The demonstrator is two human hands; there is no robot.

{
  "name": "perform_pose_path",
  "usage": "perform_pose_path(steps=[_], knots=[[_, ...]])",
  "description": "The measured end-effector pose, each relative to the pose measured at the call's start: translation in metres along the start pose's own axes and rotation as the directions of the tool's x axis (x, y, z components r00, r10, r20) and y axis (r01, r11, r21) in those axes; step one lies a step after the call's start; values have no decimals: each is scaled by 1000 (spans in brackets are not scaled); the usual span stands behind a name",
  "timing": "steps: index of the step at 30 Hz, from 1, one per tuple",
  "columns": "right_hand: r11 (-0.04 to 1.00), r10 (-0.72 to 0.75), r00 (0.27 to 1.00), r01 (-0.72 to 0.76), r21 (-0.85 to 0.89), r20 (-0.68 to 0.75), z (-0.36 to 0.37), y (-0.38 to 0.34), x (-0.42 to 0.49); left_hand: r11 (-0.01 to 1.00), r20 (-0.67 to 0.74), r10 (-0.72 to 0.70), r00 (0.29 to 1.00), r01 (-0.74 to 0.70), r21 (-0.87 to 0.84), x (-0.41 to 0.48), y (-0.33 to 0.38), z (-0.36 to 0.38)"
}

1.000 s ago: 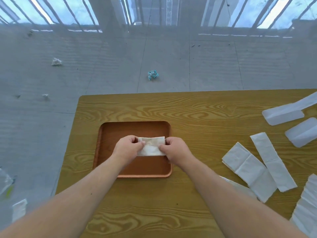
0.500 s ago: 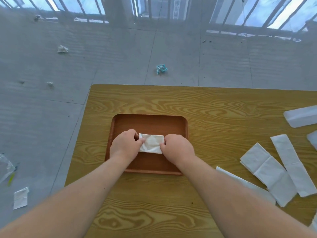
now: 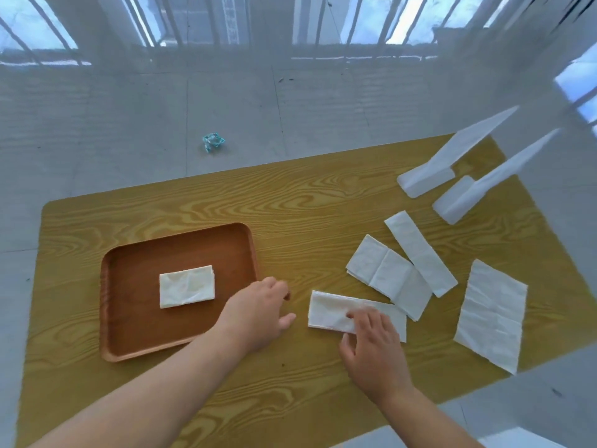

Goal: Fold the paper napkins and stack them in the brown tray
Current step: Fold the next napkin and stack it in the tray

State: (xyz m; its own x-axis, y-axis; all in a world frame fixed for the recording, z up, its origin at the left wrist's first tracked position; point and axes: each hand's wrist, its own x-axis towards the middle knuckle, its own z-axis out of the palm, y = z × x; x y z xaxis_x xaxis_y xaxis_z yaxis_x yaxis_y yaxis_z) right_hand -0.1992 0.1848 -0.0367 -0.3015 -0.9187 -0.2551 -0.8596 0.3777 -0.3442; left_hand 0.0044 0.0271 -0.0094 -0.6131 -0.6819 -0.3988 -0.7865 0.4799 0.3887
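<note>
A folded white napkin (image 3: pixel 186 286) lies flat in the middle of the brown tray (image 3: pixel 129 331) on the left of the wooden table (image 3: pixel 290 208). My left hand (image 3: pixel 261 312) hovers just right of the tray, fingers loosely apart and holding nothing. My right hand (image 3: pixel 371 344) rests with its fingertips on a long unfolded napkin strip (image 3: pixel 329 313) lying between the two hands. More napkins lie to the right: a part-folded one (image 3: pixel 384 273), a narrow strip (image 3: pixel 420 253) and a large flat sheet (image 3: pixel 491 315).
Two white plastic stands (image 3: pixel 429 176) (image 3: pixel 462 202) sit at the table's far right corner. A crumpled teal wrapper (image 3: pixel 212 143) lies on the grey floor beyond the table. The table's right edge runs close behind the large sheet.
Both hands let go of the folded napkin, which now lies in the tray. They moved right; my right hand now touches the long napkin strip. The view swung right.
</note>
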Motion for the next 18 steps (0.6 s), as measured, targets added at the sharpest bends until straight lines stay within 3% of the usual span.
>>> perform_pose_path(steps=[4,8,10,13,15,18], knots=[[1000,-20,999,21,-11,32,-2,5,1,999,-2,-29,1000,29,41,15,20,17],[979,-189,979,181,94,80,3,-18,17,993,-36,-72,997,74,87,26,16,25],[959,-251,963,234,158,98,3,-27,24,975,-43,-84,996,91,201,32,10,25],[953,-276,961,274,126,0,0,-24,28,924,-42,-114,993,122,362,41,1,21],[971,-225,974,223,85,8,-3,-13,28,932,5,-117,993,107,346,45,0,18],[978,-205,974,200,57,99,-1,1,28,976,85,-127,988,109,186,51,4,12]])
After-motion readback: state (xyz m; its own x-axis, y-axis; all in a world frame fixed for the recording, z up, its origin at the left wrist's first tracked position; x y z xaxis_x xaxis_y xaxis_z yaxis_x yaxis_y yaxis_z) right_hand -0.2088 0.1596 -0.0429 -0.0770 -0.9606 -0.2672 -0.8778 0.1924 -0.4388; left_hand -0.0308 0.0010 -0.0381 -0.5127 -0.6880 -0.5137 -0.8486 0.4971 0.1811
